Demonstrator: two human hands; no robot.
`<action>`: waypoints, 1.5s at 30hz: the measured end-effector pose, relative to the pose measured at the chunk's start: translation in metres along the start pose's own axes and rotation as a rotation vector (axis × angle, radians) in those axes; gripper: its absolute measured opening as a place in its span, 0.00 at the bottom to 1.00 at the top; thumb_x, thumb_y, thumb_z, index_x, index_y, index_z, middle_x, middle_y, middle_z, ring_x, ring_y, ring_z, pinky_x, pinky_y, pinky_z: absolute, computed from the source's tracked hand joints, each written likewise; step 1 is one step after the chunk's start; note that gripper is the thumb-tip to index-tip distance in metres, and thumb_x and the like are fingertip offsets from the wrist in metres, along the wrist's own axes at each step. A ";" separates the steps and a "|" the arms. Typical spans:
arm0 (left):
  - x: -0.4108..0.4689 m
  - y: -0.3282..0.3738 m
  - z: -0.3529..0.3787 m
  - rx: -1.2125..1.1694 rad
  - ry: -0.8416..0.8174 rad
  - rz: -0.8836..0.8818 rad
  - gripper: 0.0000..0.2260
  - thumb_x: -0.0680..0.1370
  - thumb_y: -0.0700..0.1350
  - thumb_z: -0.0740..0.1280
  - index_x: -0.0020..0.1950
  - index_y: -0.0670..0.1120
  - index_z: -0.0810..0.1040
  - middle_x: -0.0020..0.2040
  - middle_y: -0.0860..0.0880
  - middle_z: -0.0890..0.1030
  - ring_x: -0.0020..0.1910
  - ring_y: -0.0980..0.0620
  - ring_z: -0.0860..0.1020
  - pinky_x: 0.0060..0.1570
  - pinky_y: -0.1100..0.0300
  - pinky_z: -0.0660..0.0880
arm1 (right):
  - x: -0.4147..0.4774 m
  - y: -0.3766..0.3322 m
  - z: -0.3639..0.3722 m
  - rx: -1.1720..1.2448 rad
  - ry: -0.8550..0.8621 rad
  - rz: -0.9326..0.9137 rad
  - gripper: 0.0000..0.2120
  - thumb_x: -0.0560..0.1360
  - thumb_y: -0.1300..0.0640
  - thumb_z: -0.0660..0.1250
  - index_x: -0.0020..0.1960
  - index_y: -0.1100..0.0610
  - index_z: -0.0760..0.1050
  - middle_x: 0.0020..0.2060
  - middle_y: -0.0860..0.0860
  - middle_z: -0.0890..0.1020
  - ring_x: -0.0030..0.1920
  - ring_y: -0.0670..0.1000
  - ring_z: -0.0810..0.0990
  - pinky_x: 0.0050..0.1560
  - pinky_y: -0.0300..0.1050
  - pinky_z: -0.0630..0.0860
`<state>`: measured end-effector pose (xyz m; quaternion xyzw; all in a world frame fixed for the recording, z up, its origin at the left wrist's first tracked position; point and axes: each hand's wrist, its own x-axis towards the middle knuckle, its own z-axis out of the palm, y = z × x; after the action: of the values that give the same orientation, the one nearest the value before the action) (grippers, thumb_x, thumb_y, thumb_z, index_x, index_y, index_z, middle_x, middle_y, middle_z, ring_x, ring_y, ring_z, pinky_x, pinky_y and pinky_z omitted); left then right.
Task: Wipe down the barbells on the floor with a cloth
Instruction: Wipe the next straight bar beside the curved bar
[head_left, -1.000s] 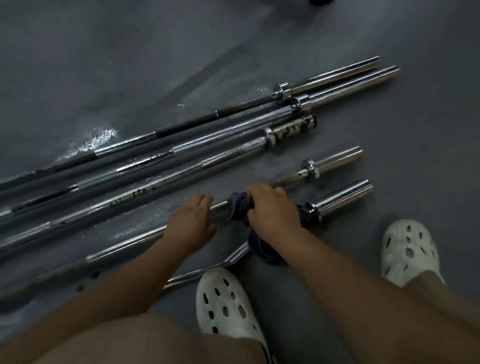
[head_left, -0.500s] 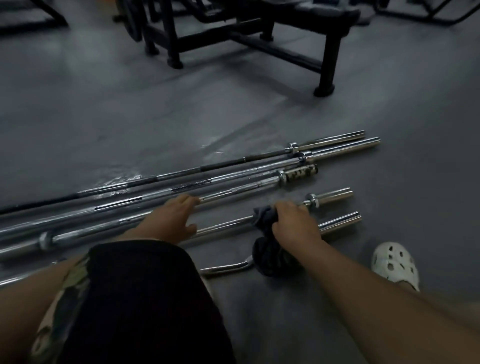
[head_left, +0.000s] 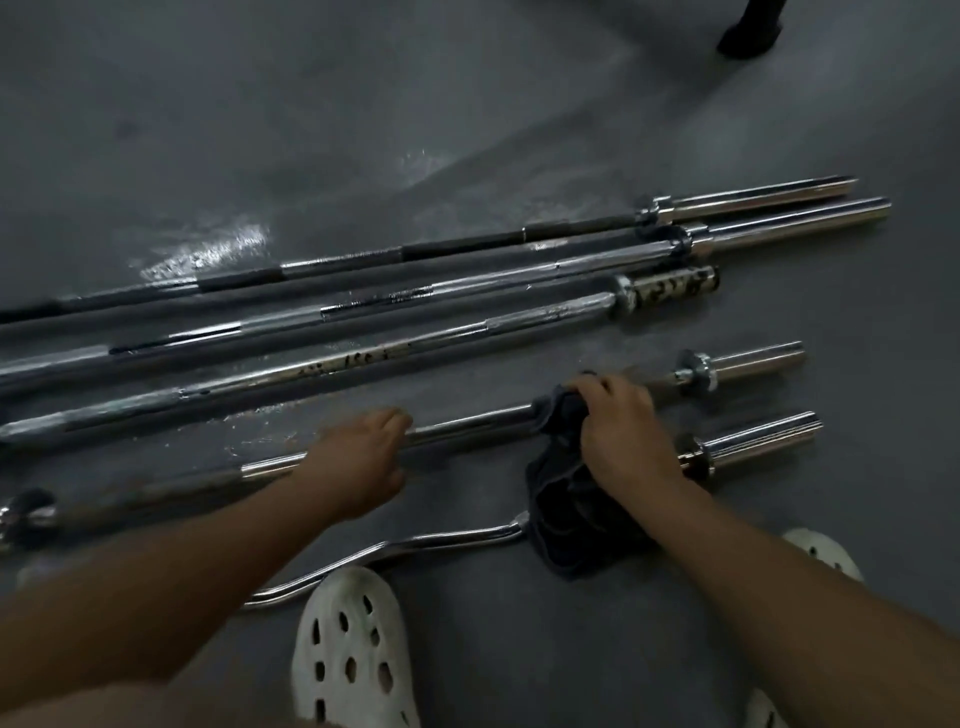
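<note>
I had the right hand (head_left: 623, 431) clenched around the dark cloth (head_left: 571, 514), bunching it over the shaft of the short barbell (head_left: 467, 423), with the loose end of the cloth hanging down onto the floor (head_left: 311, 130) and over the near end of the curl bar (head_left: 441, 540). The left hand (head_left: 358, 457) sat further left on the same shaft, fingers curled over it, which I judged was steadying it against rolling. That barbell lay on the floor just ahead of me, its long axis running from lower left to upper right, so any stroke had to follow that line. The collar (head_left: 696, 371) stood just beyond the right hand, and bare shaft showed between the two hands. I judged the right hand, being the one on the cloth, should make the next pass along the shaft. Three long barbells (head_left: 363, 358) lay side by side beyond, well apart from both hands. I saw no container anywhere.
</note>
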<state>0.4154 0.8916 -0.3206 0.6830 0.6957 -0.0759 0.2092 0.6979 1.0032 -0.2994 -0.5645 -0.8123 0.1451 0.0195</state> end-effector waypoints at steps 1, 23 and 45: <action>0.009 -0.004 0.009 0.015 -0.002 -0.006 0.26 0.74 0.52 0.63 0.71 0.46 0.68 0.71 0.46 0.70 0.66 0.43 0.72 0.63 0.51 0.72 | 0.011 0.005 0.008 0.002 -0.002 0.000 0.21 0.75 0.65 0.60 0.67 0.51 0.71 0.64 0.55 0.71 0.63 0.61 0.68 0.57 0.56 0.74; 0.059 -0.022 0.051 -0.038 -0.199 -0.199 0.14 0.75 0.58 0.67 0.56 0.52 0.73 0.53 0.47 0.82 0.51 0.44 0.81 0.46 0.55 0.73 | 0.026 -0.061 0.105 0.153 0.026 0.136 0.21 0.66 0.64 0.63 0.59 0.56 0.73 0.68 0.58 0.74 0.73 0.60 0.67 0.61 0.61 0.76; 0.067 -0.027 0.047 -0.117 -0.319 -0.190 0.20 0.68 0.63 0.67 0.48 0.48 0.76 0.48 0.45 0.82 0.48 0.43 0.81 0.42 0.55 0.73 | 0.019 -0.090 0.107 0.118 -0.062 0.035 0.28 0.64 0.63 0.69 0.64 0.54 0.75 0.62 0.56 0.77 0.64 0.61 0.76 0.51 0.59 0.79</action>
<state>0.3994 0.9333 -0.3944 0.5803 0.7184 -0.1619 0.3479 0.5882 0.9691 -0.3813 -0.5715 -0.7927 0.2104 0.0252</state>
